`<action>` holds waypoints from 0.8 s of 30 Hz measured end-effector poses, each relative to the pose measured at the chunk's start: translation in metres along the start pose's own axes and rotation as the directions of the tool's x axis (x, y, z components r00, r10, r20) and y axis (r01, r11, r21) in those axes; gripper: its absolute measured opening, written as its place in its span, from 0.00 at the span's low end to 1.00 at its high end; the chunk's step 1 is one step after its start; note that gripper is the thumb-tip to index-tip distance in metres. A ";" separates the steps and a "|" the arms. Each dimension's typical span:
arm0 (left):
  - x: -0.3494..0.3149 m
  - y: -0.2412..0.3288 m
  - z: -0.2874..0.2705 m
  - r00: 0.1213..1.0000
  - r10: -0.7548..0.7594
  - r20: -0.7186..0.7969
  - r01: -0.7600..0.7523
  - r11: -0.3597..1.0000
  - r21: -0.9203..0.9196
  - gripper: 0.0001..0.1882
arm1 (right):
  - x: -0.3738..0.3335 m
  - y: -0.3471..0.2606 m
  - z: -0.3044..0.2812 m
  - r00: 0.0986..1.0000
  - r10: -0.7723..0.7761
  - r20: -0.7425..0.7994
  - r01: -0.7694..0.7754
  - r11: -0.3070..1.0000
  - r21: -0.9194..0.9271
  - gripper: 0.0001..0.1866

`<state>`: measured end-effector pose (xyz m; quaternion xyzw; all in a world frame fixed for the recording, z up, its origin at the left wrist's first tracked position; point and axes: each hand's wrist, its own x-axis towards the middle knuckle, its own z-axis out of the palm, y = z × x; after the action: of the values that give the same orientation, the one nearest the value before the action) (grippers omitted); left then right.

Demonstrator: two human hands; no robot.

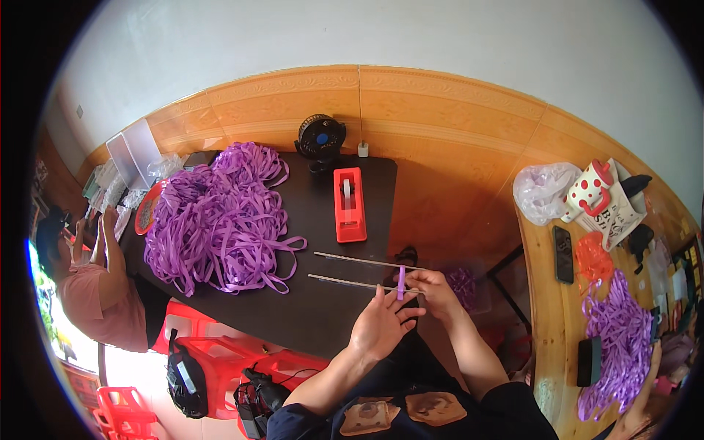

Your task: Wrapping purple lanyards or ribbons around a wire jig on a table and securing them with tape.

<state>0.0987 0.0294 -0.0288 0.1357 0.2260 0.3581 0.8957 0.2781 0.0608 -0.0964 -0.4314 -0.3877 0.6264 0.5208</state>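
Note:
Two thin, twisted metal rods run side by side, pointing left over the edge of the dark table. A short band of purple ribbon spans both of them near their right ends. My right hand is closed around those right ends, just beside the ribbon. Under the lower rod, my left hand lies palm up with its fingers spread, close to the ribbon. Whether its fingertips touch the rod or ribbon is hard to tell.
A large heap of purple ribbon, a red tape dispenser and a black fan stand on the dark table. Another person works at left. At right, a wooden table bears more ribbon and a phone.

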 end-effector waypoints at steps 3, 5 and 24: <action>0.000 -0.001 -0.002 1.000 0.001 0.008 -0.001 1.000 -0.004 0.32 | 0.011 0.001 0.009 0.982 0.108 0.153 -0.120 0.990 0.069 0.09; 0.000 0.000 -0.003 0.999 -0.006 0.048 0.007 1.000 -0.014 0.30 | 0.015 0.004 0.014 0.979 0.078 0.187 -0.104 0.985 0.135 0.09; 0.000 0.000 -0.003 0.999 0.000 0.036 0.001 1.000 -0.023 0.31 | 0.011 -0.002 0.017 0.998 0.055 0.020 -0.057 0.989 0.136 0.24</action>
<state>0.0966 0.0298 -0.0315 0.1318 0.2057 0.3578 0.9013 0.2617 0.0712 -0.0902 -0.4004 -0.3360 0.6691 0.5282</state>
